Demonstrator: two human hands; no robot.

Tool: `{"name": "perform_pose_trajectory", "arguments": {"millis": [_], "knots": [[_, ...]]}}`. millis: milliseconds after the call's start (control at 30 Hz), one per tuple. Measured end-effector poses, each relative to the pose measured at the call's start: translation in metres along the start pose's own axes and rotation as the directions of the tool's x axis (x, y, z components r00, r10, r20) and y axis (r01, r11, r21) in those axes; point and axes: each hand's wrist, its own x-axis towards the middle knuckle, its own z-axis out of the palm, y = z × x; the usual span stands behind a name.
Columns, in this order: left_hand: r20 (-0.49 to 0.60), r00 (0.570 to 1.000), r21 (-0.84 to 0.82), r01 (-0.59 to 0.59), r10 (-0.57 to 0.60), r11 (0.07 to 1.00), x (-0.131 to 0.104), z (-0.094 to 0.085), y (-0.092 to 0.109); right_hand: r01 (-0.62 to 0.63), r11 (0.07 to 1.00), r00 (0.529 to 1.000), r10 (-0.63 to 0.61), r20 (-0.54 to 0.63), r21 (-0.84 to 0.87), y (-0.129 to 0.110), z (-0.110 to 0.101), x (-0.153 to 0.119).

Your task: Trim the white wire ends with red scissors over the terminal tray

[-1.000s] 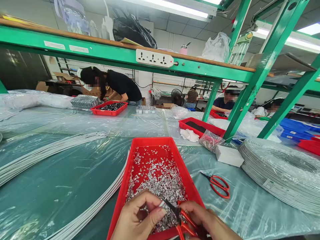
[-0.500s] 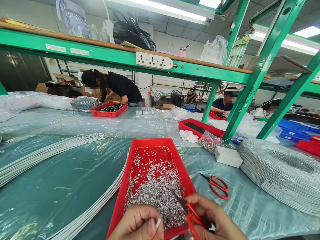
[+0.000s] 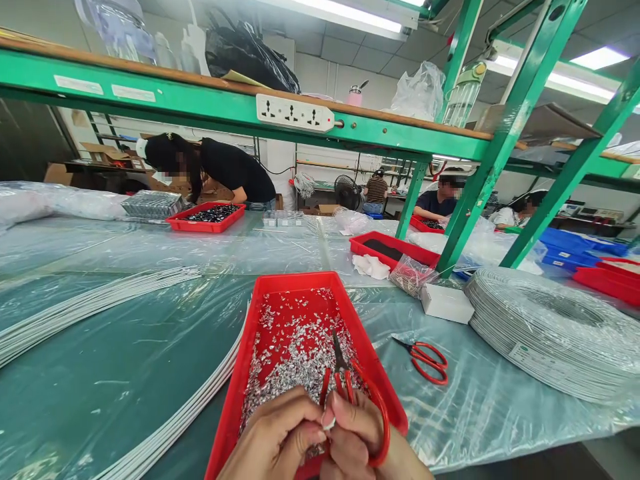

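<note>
A red tray (image 3: 295, 283) holding small silvery scraps lies in front of me. Over its near end my left hand (image 3: 283, 433) pinches the end of a thin white piece (image 3: 329, 424). My right hand (image 3: 357, 433) meets it there, thumb and fingers closed around the same piece. Red-handled scissors (image 3: 341, 360) hang on my right hand, their dark blades pointing away over the scraps. A second pair of red-handled scissors (image 3: 429, 362) rests on the plastic sheet to the right of the tray.
Bundled white cables (image 3: 95, 297) lie left, a cable coil (image 3: 555, 320) right. Beyond are a small white box (image 3: 447, 303), a red tray with dark contents (image 3: 395, 250) and a green shelf frame (image 3: 200, 100). A person in black (image 3: 230, 167) bends over another red tray (image 3: 205, 217).
My hands have come together at the white piece. The scissors in my right hand have swung to point forward, their handles now around its fingers. The view has shifted slightly.
</note>
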Motion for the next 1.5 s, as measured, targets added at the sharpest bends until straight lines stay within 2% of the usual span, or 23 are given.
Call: {"name": "perform_pose_trajectory", "arguments": {"millis": [67, 133, 233, 333, 400, 467, 567, 667, 767, 867, 1000, 1133, 1300, 1400, 1500], "knots": [[0.012, 0.995, -0.049, 0.102, -0.101, 0.994, 0.001, 0.0, -0.001, 0.078, 0.995, 0.996, -0.08, -0.033, -0.056, 0.002, -0.004, 0.002], [0.097, 0.976, -0.104, 0.204, -0.195, 0.973, 0.002, 0.0, -0.003, 0.153, 0.979, 0.983, -0.165, -0.077, -0.135, 0.002, -0.008, 0.002], [0.218, 0.94, -0.099, 0.289, -0.263, 0.952, 0.002, 0.0, -0.006, 0.201, 0.949, 0.963, -0.237, -0.13, -0.241, -0.001, -0.01, 0.0], [0.226, 0.92, -0.148, 0.357, -0.319, 0.922, 0.004, 0.002, -0.009, 0.212, 0.915, 0.945, -0.281, -0.166, -0.342, -0.007, -0.008, -0.003], [0.2, 0.927, -0.247, 0.362, -0.319, 0.899, 0.005, 0.004, -0.01, 0.178, 0.914, 0.948, -0.258, -0.186, -0.364, -0.009, -0.006, -0.004], [0.167, 0.945, -0.342, 0.323, -0.281, 0.882, 0.006, 0.006, -0.013, 0.126, 0.949, 0.971, -0.178, -0.162, -0.288, -0.008, -0.006, -0.002], [0.164, 0.956, -0.438, 0.291, -0.242, 0.85, 0.005, 0.008, -0.018, 0.062, 0.989, 0.996, -0.069, -0.049, -0.133, -0.001, -0.009, 0.002], [0.192, 0.947, -0.444, 0.317, -0.257, 0.838, 0.003, 0.008, -0.021, 0.018, 0.997, 0.999, -0.014, 0.045, -0.075, 0.006, -0.012, 0.005], [0.222, 0.937, -0.413, 0.34, -0.268, 0.845, 0.002, 0.007, -0.02, 0.034, 0.997, 0.998, -0.03, 0.063, -0.073, 0.006, -0.012, 0.006], [0.241, 0.926, -0.406, 0.369, -0.291, 0.836, 0.002, 0.006, -0.014, 0.081, 0.991, 0.997, -0.08, 0.008, -0.106, 0.001, -0.01, 0.004], [0.199, 0.913, -0.377, 0.406, -0.355, 0.832, 0.001, 0.006, -0.004, 0.183, 0.951, 0.97, -0.215, -0.111, -0.248, -0.013, -0.001, -0.002], [0.113, 0.928, -0.329, 0.372, -0.354, 0.868, 0.001, 0.004, 0.0, 0.159, 0.878, 0.932, -0.284, -0.225, -0.451, -0.022, 0.01, -0.008], [-0.093, 0.974, -0.117, 0.194, -0.205, 0.974, 0.003, 0.006, -0.002, 0.151, 0.882, 0.9, -0.31, -0.308, -0.447, -0.011, 0.007, -0.008], [-0.168, 0.979, 0.048, 0.127, -0.117, 0.991, 0.002, 0.008, -0.001, 0.192, 0.862, 0.845, -0.388, -0.368, -0.468, -0.002, 0.002, -0.007], [-0.216, 0.975, 0.168, 0.08, -0.043, 0.983, 0.001, 0.009, 0.001, 0.183, 0.83, 0.794, -0.441, -0.418, -0.527, 0.003, 0.003, -0.006]]}}
